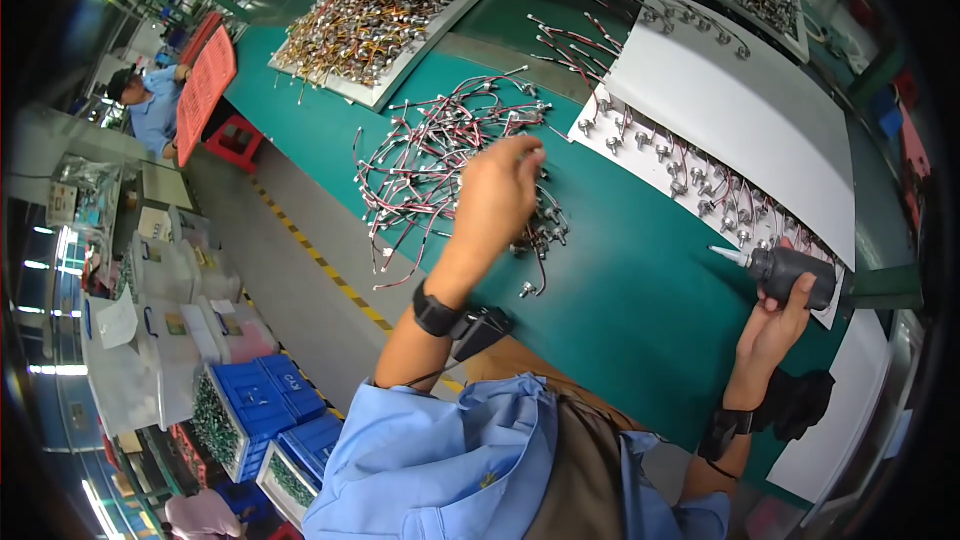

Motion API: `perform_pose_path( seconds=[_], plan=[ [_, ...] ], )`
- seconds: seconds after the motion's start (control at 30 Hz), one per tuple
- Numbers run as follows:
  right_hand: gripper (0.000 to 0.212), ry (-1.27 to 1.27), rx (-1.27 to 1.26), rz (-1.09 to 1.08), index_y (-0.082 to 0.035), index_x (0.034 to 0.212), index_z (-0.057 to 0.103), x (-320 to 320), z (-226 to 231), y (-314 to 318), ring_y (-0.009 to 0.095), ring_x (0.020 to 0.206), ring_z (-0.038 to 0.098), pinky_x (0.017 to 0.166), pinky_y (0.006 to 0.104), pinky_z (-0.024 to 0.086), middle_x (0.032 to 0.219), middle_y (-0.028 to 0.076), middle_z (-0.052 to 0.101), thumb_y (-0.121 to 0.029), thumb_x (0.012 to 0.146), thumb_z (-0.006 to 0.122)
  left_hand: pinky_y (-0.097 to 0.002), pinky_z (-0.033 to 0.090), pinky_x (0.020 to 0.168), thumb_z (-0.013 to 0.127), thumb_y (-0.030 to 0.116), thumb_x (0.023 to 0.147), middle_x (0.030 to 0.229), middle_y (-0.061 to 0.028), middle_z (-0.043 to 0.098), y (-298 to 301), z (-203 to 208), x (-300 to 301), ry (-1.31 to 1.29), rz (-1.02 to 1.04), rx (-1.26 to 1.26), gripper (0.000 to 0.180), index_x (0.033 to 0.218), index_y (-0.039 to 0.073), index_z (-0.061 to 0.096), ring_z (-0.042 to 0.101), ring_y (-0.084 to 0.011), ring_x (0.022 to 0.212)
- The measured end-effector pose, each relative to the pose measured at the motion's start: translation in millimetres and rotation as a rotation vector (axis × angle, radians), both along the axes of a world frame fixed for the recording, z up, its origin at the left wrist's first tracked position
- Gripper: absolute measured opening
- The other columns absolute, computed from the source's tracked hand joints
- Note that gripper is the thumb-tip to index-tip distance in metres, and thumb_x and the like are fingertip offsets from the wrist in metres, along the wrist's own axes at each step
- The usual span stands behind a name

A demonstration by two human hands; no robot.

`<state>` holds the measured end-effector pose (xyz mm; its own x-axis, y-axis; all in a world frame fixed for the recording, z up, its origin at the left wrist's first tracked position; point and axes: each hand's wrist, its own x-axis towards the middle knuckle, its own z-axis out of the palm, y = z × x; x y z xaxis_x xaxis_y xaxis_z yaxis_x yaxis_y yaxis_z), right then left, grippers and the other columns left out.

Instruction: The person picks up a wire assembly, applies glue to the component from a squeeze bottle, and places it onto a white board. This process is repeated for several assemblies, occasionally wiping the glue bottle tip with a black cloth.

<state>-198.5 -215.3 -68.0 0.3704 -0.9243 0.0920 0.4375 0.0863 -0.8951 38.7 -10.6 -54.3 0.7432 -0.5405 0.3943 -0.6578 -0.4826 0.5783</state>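
Observation:
My left hand (pixel 497 190) is over a loose pile of red-and-black wired parts (pixel 420 165) with small white connectors and metal ends. Its fingers are curled together, and what they hold, if anything, is hidden. Beside that hand, silvery metal ends (pixel 548 230) of the pile lie on the green mat. In my right hand (pixel 772 325) is a black squeeze bottle (pixel 800 277), tilted on its side with its white nozzle pointing left. Close to the nozzle, rows of metal parts with wires (pixel 700 185) rest on a white sheet (pixel 625 148), partly covered by another white sheet (pixel 735 110).
A white-rimmed tray (pixel 362 92) heaped with wired parts stands at the far left, another tray (pixel 790 40) at the far right. A black cloth-like bundle (pixel 800 402) lies by my right wrist. Blue crates (pixel 265 390) stand on the left. A person (pixel 155 105) holds a red panel.

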Motion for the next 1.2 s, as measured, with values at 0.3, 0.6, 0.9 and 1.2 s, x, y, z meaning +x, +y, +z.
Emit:
perform_pose_path(
  seconds=[0.3, 0.6, 0.9, 1.2],
  plan=[
    [0.039, -0.035, 0.046, -0.038, 0.002, 0.105, 0.043, -6.3, 3.3, -8.3, 0.004, 0.053, 0.034, 0.052, 0.0185, 0.033, 0.111, 0.02, 0.05, -0.032, 0.087, 0.048, -0.0191, 0.045, 0.058, 0.055, -0.004, 0.077, 0.086, -0.0086, 0.06, 22.9, 86.8, 22.5, 0.277, -0.08, -0.729, 0.016, 0.092, 0.0, 0.055, 0.058, -0.0115, 0.072],
    [0.047, -0.036, 0.036, -0.067, 0.003, 0.111, 0.04, -9.0, 4.1, -5.2, 0.002, 0.051, 0.037, 0.051, 0.0162, 0.034, 0.11, 0.022, 0.049, -0.034, 0.085, 0.051, -0.0176, 0.046, 0.061, 0.054, -0.008, 0.076, 0.099, -0.0131, 0.057, 21.0, 73.6, -35.2, 0.41, -0.105, -0.754, 0.027, 0.1, -0.002, 0.043, 0.056, -0.0106, 0.075],
    [0.061, 0.009, -0.009, -0.041, 0.003, 0.118, 0.033, -12.1, 10.4, 12.0, 0.003, 0.056, 0.039, 0.055, 0.0166, 0.036, 0.111, 0.023, 0.049, -0.041, 0.081, 0.053, -0.0205, 0.049, 0.06, 0.056, -0.004, 0.077, 0.093, -0.0113, 0.058, 7.1, -17.9, -89.1, 1.166, -0.138, -0.756, 0.025, 0.101, -0.004, 0.051, 0.058, -0.0124, 0.074],
    [0.066, 0.02, -0.139, 0.076, -0.001, 0.118, 0.036, -12.1, 14.3, 26.3, 0.014, 0.086, 0.052, 0.072, 0.021, 0.041, 0.112, 0.021, 0.048, -0.047, 0.076, 0.055, -0.021, 0.049, 0.06, 0.056, -0.005, 0.077, 0.087, -0.0105, 0.059, -16.0, -21.8, -104.2, 1.288, -0.276, -0.704, 0.017, 0.093, -0.005, 0.052, 0.059, -0.0128, 0.072]
  ],
)
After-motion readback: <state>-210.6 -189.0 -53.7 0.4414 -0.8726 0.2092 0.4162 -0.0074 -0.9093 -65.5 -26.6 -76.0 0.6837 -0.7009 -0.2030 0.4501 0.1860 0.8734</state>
